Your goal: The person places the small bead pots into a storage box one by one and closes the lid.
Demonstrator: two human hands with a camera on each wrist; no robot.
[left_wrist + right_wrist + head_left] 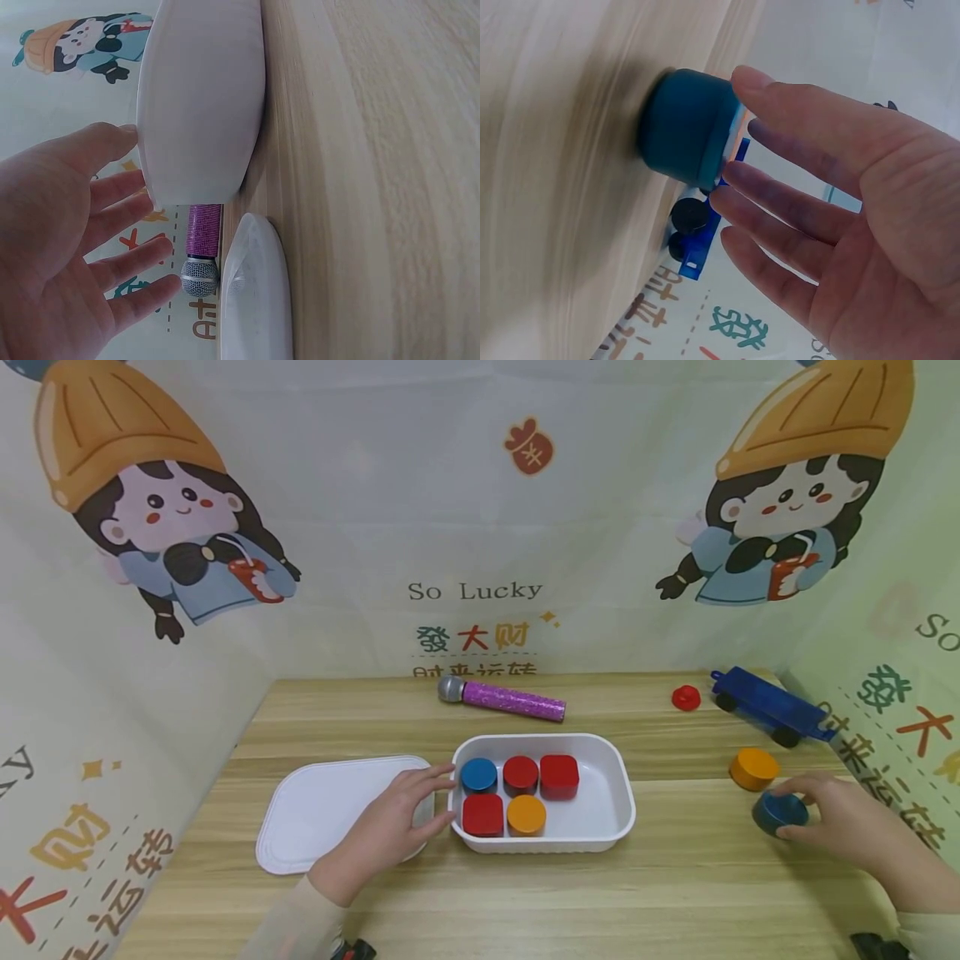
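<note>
In the head view my right hand (843, 818) has thumb and fingers on either side of a blue round block (777, 814), at its upper rim. The right wrist view shows the block (682, 127) close over the table, thumb at one edge and fingertips at the other. My left hand (390, 818), fingers spread and fairly straight, touches the left rim of a white tray (603, 793). Inside it sit a blue round block (478, 775), a red round block (521, 774), an orange round block (527, 816) and two red square blocks (558, 777).
A white lid (322, 810) lies left of the tray, partly under my left hand. Behind the tray is a purple microphone (510, 699). Near my right hand are an orange round block (753, 768), a small red piece (686, 697) and a blue wheeled cart (772, 702).
</note>
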